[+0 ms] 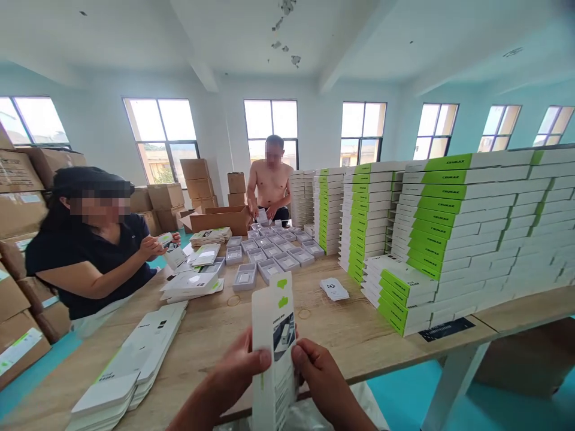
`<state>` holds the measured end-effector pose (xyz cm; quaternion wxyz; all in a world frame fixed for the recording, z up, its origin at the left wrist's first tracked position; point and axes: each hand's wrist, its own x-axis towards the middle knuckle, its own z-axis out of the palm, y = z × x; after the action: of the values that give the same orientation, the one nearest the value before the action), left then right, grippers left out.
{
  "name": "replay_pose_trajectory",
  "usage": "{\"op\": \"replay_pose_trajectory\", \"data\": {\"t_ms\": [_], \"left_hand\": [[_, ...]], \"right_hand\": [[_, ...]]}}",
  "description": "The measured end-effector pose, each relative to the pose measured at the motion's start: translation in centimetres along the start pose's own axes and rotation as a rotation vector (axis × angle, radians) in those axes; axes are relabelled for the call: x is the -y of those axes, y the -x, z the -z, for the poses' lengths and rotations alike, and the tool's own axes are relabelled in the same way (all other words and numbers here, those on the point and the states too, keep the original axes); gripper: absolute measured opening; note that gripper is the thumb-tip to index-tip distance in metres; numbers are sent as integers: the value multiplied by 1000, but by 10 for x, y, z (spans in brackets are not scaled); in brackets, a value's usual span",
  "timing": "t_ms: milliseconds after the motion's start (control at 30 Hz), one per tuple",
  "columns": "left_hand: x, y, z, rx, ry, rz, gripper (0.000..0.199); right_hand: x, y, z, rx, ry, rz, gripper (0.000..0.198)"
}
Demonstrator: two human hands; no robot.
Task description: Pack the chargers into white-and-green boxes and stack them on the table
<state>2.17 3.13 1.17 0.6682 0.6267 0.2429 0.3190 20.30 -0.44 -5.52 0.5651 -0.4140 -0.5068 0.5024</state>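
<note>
Upright at the table's front edge, a white printed carton [284,326] with green marks and a dark product picture is held between both hands. My left hand [240,365] grips its left side, thumb lying across the face. With thumb and fingers, my right hand [317,374] pinches the carton's right edge. The carton's far side is hidden. On the table to the left lies a stack of flattened white cartons [139,350]. Beyond the held carton, a small pile of white printed cards [334,290] rests on the wood.
Tall stacks of white-and-green boxes [449,215] line the table's right side. Several pale plastic trays [245,276] lie further back. One co-worker [99,245] at the left holds a carton; another person [271,179] stands at the far end by an open brown cardboard box [220,220].
</note>
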Motion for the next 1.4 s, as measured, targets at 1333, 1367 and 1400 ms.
{"op": "replay_pose_trajectory", "data": {"t_ms": [1333, 1367, 1400], "left_hand": [[-75, 27, -7, 234, -1199, -257, 21], [-76, 27, -7, 238, -1244, -284, 24], [-76, 27, -7, 242, -1283, -314, 26]], "right_hand": [[106, 7, 9, 261, 883, 424, 41], [109, 4, 12, 302, 896, 423, 36], [112, 1, 15, 332, 913, 425, 34]]}}
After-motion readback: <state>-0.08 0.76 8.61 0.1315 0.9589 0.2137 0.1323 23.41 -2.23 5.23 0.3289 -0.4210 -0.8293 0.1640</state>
